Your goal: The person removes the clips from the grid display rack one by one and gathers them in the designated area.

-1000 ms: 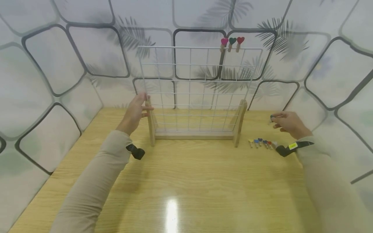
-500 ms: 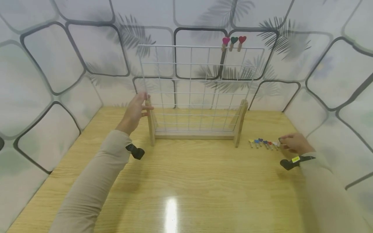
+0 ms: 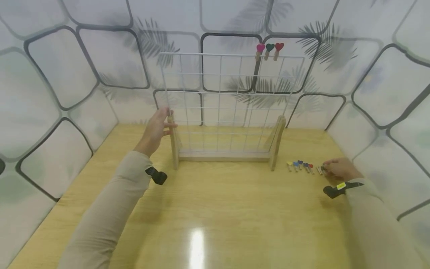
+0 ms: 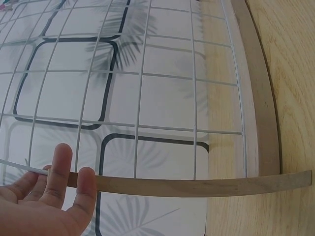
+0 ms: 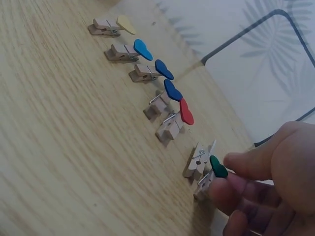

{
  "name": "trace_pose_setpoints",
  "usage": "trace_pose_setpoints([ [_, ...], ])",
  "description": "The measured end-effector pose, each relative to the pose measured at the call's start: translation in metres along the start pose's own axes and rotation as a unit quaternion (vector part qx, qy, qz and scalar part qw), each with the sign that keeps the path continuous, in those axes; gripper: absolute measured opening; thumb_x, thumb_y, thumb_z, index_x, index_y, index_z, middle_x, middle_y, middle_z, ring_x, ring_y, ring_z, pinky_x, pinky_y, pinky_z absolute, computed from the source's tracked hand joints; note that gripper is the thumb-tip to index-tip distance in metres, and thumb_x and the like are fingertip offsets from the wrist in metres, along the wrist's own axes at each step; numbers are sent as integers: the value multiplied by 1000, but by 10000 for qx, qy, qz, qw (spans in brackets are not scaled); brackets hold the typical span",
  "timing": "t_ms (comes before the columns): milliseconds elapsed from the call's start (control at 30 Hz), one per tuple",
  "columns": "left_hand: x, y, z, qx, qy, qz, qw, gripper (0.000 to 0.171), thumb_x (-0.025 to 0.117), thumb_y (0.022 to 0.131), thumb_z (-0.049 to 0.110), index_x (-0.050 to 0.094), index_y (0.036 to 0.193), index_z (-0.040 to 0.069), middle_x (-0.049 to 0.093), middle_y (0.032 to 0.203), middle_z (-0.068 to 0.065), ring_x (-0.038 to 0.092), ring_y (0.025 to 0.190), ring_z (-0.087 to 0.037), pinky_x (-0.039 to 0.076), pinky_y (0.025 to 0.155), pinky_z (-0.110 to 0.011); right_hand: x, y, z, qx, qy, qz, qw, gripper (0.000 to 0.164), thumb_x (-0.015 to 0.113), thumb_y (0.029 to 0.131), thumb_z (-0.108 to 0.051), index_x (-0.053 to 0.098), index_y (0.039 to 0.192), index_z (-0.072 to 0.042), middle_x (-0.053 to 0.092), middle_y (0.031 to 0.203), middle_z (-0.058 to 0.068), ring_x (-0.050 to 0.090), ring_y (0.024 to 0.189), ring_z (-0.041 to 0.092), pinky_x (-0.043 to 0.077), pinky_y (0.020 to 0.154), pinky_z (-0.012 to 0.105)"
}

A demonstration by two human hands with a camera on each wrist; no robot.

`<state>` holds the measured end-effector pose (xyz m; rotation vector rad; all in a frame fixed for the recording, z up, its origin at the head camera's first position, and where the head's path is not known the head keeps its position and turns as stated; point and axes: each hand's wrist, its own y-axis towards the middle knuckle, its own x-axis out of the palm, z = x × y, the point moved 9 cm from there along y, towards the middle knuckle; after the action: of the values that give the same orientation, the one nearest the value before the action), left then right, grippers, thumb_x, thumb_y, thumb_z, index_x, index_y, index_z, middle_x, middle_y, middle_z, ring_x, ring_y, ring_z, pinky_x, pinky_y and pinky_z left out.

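Observation:
My left hand [image 3: 154, 129] holds the left wooden post of a white wire grid rack [image 3: 218, 92]; in the left wrist view its fingers [image 4: 61, 169] lie on both sides of the wooden strip [image 4: 197, 187]. Low over the table at the right, my right hand [image 3: 340, 168] pinches a small clothespin with a green heart [image 5: 218, 167] between thumb and fingertips. Right next to it lies a pale clothespin [image 5: 198, 160] on its side. A row of heart clothespins follows: red [image 5: 186, 112], dark blue [image 5: 172, 90], blue [image 5: 164, 69], light blue [image 5: 142, 49] and yellow [image 5: 126, 24].
Clipped on the rack's top wire are a pink heart clothespin [image 3: 260, 48], a green one [image 3: 270, 47] and a red one [image 3: 279, 46]. The rack stands on a wooden base [image 3: 223, 158] on the wooden table [image 3: 215, 201]. Patterned walls [image 3: 231, 22] close the back and sides.
My right hand has come down toward the table with the green heart clothespin, beside the pale one, which now lies turned and further from the red one. The left hand stays on the rack.

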<state>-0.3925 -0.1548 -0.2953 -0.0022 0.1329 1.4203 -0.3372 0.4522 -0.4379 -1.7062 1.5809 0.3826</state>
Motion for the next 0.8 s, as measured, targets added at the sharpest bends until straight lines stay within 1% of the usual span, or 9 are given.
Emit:
trace_pose_setpoints([
  [100, 1, 1, 2, 22, -18, 19, 10000, 59, 25, 106, 45, 28, 148, 3, 27, 153, -13, 44, 124, -39, 35, 106, -53, -5, 1, -2, -135, 93, 169, 9997, 50, 47, 99, -17, 39, 135, 17, 68, 99, 17, 63, 77, 12, 55, 67, 29],
  [133, 2, 1, 3, 15, -25, 23, 10000, 59, 25, 106, 44, 28, 147, 2, 27, 153, -13, 44, 124, -39, 35, 106, -53, -6, 1, -4, -203, 208, 238, 9993, 51, 47, 100, -19, 39, 136, 17, 68, 102, 15, 63, 77, 9, 55, 67, 28],
  [200, 1, 1, 3, -13, -47, 32, 10000, 59, 25, 106, 44, 27, 148, 2, 27, 153, -14, 44, 124, -40, 35, 106, -53, -9, 0, -12, -340, 549, 326, 9974, 53, 46, 101, -22, 37, 138, 16, 68, 104, 8, 64, 76, 6, 55, 65, 27],
  [267, 1, 1, 2, -37, -33, 30, 10000, 60, 25, 106, 44, 25, 149, 3, 26, 153, -14, 43, 124, -39, 35, 106, -52, -11, 0, -25, -507, 938, 328, 9938, 55, 44, 104, -26, 35, 140, 14, 66, 102, -5, 64, 77, 4, 54, 64, 26],
  [367, 1, 1, 1, -53, -2, 34, 10000, 60, 24, 106, 43, 23, 151, 4, 26, 154, -14, 43, 124, -39, 36, 106, -51, -14, -3, -50, -655, 1511, 203, 9861, 45, 40, 105, -31, 47, 136, 2, 63, 98, -21, 64, 80, 5, 53, 63, 25],
  [467, 0, 2, 0, -47, 19, 52, 10000, 60, 24, 106, 43, 25, 150, 3, 26, 154, -13, 43, 124, -39, 37, 105, -51, -18, -5, -82, -829, 2006, 26, 9762, 30, 38, 106, -37, 56, 122, -18, 65, 98, -22, 64, 81, 9, 52, 64, 25],
  [533, 0, 2, 0, -37, 50, 47, 10000, 60, 24, 106, 44, 25, 150, 3, 26, 154, -12, 43, 125, -40, 37, 105, -51, -20, -9, -108, -1042, 2159, 41, 9708, 26, 37, 105, -39, 58, 113, -25, 66, 100, -19, 63, 80, 10, 51, 63, 24],
  [633, 0, 3, 0, -37, 59, 46, 10000, 60, 25, 106, 45, 26, 149, 3, 26, 154, -12, 43, 125, -40, 37, 105, -51, -22, -16, -151, -1449, 2206, 154, 9644, 30, 38, 104, -42, 60, 112, -24, 67, 102, -13, 63, 77, 11, 50, 60, 24],
  [800, -1, 4, -2, -75, 118, 33, 9999, 61, 24, 106, 45, 25, 150, 4, 26, 155, -11, 44, 124, -38, 38, 105, -50, -22, -30, -229, -2203, 2168, 347, 9504, 35, 39, 104, -38, 63, 112, -14, 69, 99, -5, 63, 69, 12, 49, 55, 23],
])
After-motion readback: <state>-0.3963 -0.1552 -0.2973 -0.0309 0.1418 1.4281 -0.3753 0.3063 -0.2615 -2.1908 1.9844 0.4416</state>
